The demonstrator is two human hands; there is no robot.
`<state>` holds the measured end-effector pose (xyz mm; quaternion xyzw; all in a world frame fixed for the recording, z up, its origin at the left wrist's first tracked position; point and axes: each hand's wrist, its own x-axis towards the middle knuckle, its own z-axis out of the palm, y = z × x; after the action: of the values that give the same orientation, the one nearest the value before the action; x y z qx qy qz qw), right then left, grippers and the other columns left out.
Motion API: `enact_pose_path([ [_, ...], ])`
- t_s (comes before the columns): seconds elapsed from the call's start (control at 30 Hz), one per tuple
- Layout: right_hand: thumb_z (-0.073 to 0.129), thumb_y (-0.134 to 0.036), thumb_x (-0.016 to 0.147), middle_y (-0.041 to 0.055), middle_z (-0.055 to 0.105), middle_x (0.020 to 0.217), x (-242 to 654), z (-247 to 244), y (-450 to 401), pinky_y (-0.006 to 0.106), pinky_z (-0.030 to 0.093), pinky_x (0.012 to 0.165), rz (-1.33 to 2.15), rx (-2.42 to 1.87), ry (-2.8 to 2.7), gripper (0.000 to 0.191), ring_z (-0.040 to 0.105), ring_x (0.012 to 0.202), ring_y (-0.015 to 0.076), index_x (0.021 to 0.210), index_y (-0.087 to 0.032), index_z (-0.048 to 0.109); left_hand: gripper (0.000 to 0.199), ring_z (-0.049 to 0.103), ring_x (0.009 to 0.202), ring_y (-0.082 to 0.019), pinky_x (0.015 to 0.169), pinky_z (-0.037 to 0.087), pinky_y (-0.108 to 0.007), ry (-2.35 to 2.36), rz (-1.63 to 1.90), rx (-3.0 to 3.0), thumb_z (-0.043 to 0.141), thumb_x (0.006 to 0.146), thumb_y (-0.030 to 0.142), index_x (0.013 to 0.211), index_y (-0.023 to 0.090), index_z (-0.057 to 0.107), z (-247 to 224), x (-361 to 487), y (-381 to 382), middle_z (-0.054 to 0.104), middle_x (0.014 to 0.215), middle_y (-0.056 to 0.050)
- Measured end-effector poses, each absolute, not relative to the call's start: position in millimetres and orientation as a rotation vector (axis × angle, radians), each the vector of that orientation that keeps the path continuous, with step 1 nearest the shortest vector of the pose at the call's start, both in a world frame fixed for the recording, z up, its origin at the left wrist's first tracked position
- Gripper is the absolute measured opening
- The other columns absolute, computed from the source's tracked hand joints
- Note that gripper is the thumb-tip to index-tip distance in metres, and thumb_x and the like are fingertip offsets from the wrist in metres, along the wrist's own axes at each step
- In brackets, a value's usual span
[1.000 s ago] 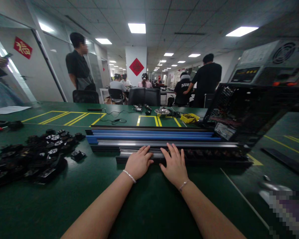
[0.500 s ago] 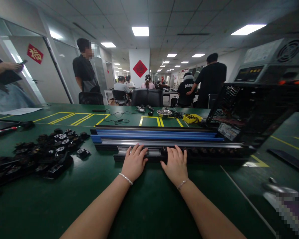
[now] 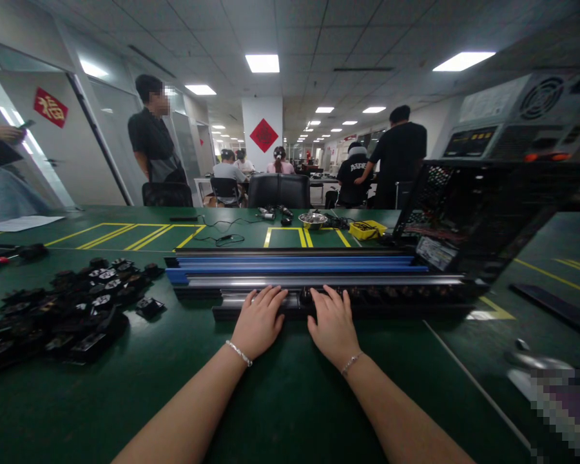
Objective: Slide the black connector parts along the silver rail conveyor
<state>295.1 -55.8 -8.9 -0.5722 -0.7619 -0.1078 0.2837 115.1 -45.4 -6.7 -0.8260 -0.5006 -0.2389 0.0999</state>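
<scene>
My left hand lies over the near black channel rail, its fingers stretched across the top and its thumb on the front edge. To its right, my right hand rests on the same rail, fingers extended and slightly apart. A small black part sits in the channel by the right fingertips. More dark parts line the channel to the right. Behind it lie long profiles, a silver rail and a blue rail. What is under the fingers is partly hidden.
A pile of black parts covers the table's left side. An open computer case leans at the right with a power supply above it. Beyond the rails are a metal bowl and a yellow tray. People stand and sit behind.
The camera view has turned slightly right, so most things shift left. Both hands stay on the rail, with the black part sitting by the right fingertips in both frames.
</scene>
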Motion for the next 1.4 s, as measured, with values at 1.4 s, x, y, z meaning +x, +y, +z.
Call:
enact_pose_path([
  [1.4, 0.045, -0.017, 0.073, 0.0088, 0.045, 0.132, 293.4, -13.2, -58.0, 0.041, 0.017, 0.107, -0.112, -1.365, -2.323, 0.058, 0.033, 0.124, 0.0198, 0.13, -0.014, 0.037, 0.063, 0.026, 0.13, -0.025, 0.105, 0.023, -0.05, -1.429, -0.637, -2.508, 0.052, 0.073, 0.019, 0.131, 0.033, 0.033, -3.4, 120.8, -50.1, 0.032, 0.142, -0.004],
])
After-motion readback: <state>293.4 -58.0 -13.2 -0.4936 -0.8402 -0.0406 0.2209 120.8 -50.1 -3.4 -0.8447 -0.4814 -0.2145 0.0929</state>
